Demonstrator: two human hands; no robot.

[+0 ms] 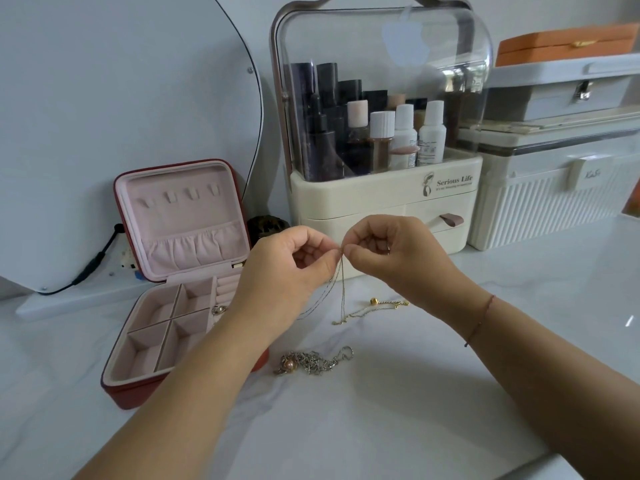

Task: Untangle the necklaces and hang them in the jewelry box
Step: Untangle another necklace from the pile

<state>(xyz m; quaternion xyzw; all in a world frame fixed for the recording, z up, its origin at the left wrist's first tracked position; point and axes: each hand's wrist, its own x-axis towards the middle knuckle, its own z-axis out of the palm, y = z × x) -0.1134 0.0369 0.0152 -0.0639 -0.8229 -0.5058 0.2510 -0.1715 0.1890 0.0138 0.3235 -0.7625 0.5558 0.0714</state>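
My left hand (289, 263) and my right hand (388, 252) pinch thin gold chains (341, 285) between thumb and forefinger, fingertips nearly touching above the white table. The chains hang down and trail onto the table, ending in a gold bead (373, 301) and clasp end. A bunched silver chain with a pink pearl pendant (311, 362) lies on the table below my hands. The red jewelry box (180, 282) stands open at left, pink inside, with several hooks (180, 195) in its upright lid and nothing hanging on them.
A cream cosmetics organiser (381, 202) with a clear cover full of bottles stands right behind my hands. A white ribbed case (554, 199) with stacked boxes is at right. A round mirror (104, 116) and its black cable (93, 265) are at left.
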